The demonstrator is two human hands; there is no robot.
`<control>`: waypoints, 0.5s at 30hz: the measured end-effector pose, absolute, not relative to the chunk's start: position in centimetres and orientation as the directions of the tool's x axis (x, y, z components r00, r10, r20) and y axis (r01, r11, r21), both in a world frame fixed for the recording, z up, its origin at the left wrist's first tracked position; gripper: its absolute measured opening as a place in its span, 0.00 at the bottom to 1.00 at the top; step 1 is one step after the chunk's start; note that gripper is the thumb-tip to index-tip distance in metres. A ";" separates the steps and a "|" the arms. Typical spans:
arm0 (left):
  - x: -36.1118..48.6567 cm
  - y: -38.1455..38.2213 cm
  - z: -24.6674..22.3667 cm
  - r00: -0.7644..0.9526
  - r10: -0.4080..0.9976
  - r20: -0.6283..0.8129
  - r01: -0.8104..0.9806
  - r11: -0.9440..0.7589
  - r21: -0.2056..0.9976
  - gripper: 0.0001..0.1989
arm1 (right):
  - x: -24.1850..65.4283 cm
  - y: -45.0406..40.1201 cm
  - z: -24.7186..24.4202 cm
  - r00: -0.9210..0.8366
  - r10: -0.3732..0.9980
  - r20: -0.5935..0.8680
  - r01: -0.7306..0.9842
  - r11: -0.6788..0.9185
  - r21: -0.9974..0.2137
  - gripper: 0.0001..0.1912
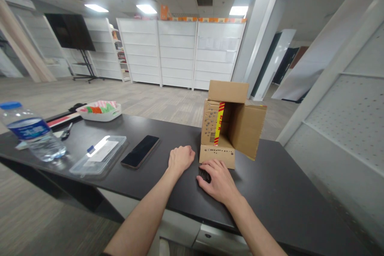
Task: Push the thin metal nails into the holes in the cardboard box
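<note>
My left hand (181,158) rests on the dark tabletop as a loose fist, left of the cardboard box (211,122); the inside of its fingers is hidden. Curved over a small black object with thin pale lines (205,175) is my right hand (220,180), its thumb on the near side and its fingers on the far side. Most of that object is covered, so I cannot tell its kind. The right fingertips lie at the lower flap of the box. The box stands with its opening towards me, flaps spread up, down and to the right.
Left of my hands lie a black phone (141,151) and a clear plastic case (100,155). Farther left stand a water bottle (34,134) and a white basket (100,117) with colourful packets. A white perforated panel (345,104) rises beyond the table's right edge.
</note>
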State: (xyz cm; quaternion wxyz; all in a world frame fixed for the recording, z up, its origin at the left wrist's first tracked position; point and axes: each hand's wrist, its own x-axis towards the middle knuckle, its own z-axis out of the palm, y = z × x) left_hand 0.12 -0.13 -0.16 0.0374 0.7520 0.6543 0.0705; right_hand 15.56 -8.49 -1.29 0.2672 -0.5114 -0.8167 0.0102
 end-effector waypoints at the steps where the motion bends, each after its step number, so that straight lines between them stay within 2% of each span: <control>1: 0.1 -0.1 -0.2 0.136 0.989 0.060 0.979 -0.144 0.146 0.20 | 15.6 -8.5 -1.3 -0.333 0.840 0.429 0.831 0.477 -0.288 0.11; 11: 0.2 -0.2 0.0 0.129 0.990 0.060 0.980 -0.136 0.146 0.20 | 15.5 -8.2 -1.5 -0.321 0.819 0.476 0.827 0.487 -0.281 0.09; 15: 0.2 -0.1 -0.1 0.124 0.991 0.055 0.979 -0.131 0.156 0.20 | 15.5 -8.1 -1.4 -0.322 0.812 0.487 0.831 0.489 -0.265 0.12</control>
